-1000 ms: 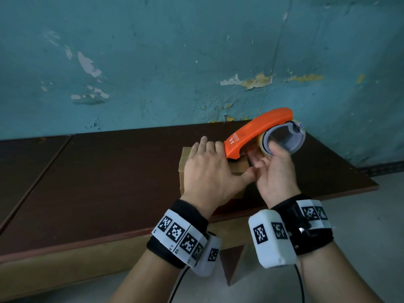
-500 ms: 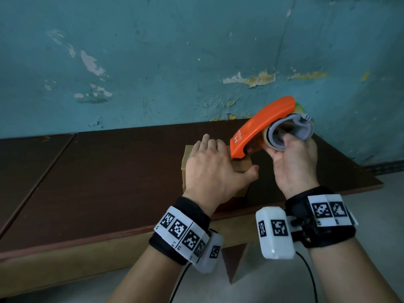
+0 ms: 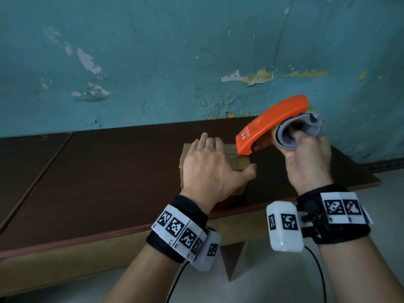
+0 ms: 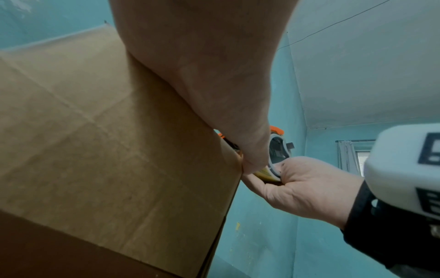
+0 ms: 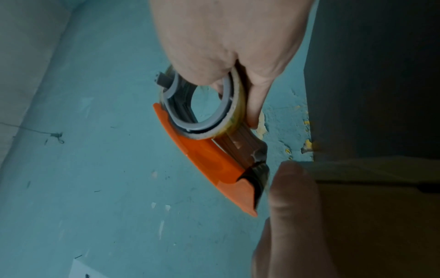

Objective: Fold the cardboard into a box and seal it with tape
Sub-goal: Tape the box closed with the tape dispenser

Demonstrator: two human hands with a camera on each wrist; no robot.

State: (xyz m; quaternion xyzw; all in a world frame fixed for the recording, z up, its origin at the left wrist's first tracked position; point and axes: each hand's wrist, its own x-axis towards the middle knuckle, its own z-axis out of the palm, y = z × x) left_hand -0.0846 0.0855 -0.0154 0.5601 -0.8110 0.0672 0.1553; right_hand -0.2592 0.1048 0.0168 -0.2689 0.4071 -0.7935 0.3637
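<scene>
A small brown cardboard box [image 3: 235,159] [image 4: 95,141] stands on the dark wooden table [image 3: 98,182] near its front edge. My left hand [image 3: 209,165] lies flat on the box top, fingers straight, thumb spread toward the right. My right hand [image 3: 306,154] grips the roll of an orange tape dispenser [image 3: 271,123] [image 5: 209,156], fingers curled through the grey core [image 5: 202,105]. The dispenser is held in the air to the right of the box, its cutting end just above the box's right top edge. The box top under my left palm is hidden.
A peeling teal wall [image 3: 196,62] rises right behind the table. The table's right corner [image 3: 371,182] lies just beyond my right hand. A second tabletop [image 3: 26,160] adjoins on the left. Pale floor [image 3: 262,285] shows below the front edge.
My right hand has changed from loosely touching the roll to gripping it, and has lifted the dispenser up and to the right, off the box. The left hand stays pressed on the box.
</scene>
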